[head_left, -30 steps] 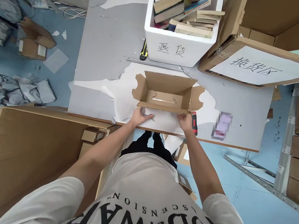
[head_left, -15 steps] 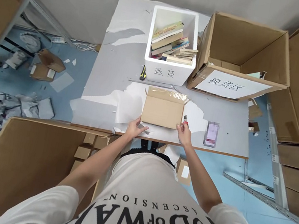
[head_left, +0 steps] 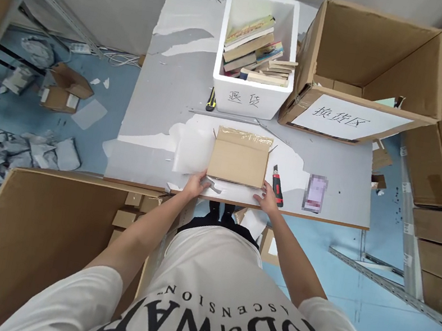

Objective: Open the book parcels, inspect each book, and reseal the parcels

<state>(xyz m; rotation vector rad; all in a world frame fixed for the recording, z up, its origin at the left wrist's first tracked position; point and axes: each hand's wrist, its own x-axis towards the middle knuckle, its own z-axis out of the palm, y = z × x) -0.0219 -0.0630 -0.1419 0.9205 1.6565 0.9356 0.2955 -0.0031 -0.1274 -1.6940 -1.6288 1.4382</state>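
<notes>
A small brown cardboard box [head_left: 238, 163] stands near the table's front edge, with clear tape along its raised back flap. My left hand [head_left: 195, 185] holds its near left corner, thumb reaching inward along the front. At the near right corner my right hand [head_left: 268, 199] grips the box, its thumb also turned inward. Just right of that hand lies a red and black box cutter [head_left: 277, 187] with its blade toward the back. White paper [head_left: 193, 149] lies under and left of the box.
Behind stand a white foam bin [head_left: 250, 99] of books and a large open carton [head_left: 372, 81]. A yellow and black cutter [head_left: 211, 99] lies by the bin. A blurred phone-like item [head_left: 315, 193] is at right; a big open carton [head_left: 46, 237] stands below left.
My right hand has shifted a little inward and down along the box's corner, and the box cutter beside it shows more fully. The head view has tilted slightly.
</notes>
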